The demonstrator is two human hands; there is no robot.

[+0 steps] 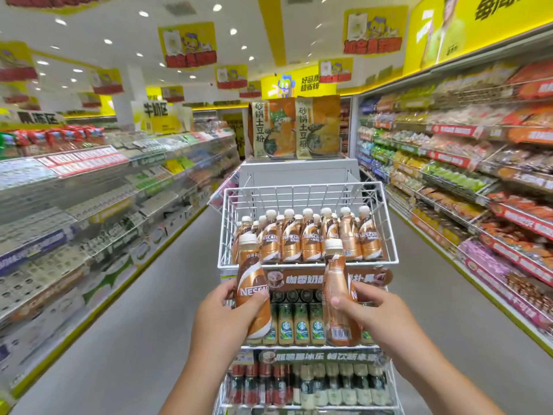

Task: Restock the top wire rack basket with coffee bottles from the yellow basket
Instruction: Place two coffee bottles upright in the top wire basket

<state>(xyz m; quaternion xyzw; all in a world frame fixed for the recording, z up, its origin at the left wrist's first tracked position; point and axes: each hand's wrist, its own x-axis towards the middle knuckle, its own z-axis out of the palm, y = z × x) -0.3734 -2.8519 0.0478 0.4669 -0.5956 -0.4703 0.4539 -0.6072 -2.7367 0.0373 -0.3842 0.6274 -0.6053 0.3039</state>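
My left hand (223, 316) gripped one coffee bottle (253, 290) and my right hand (374, 317) gripped another bottle (339, 298), both upright just below the front edge of the top wire basket (308, 262), which held rows of matching bottles (311, 238).

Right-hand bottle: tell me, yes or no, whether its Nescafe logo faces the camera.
No: the bottle held by the right hand shows its barcode side, with the logo turned mostly away.

Your two coffee bottles (253, 290) look like smooth plastic with shiny brown wraps and pale caps. The top basket (308, 260) is thin white-painted metal wire. The floor (143, 310) is smooth, dull grey.
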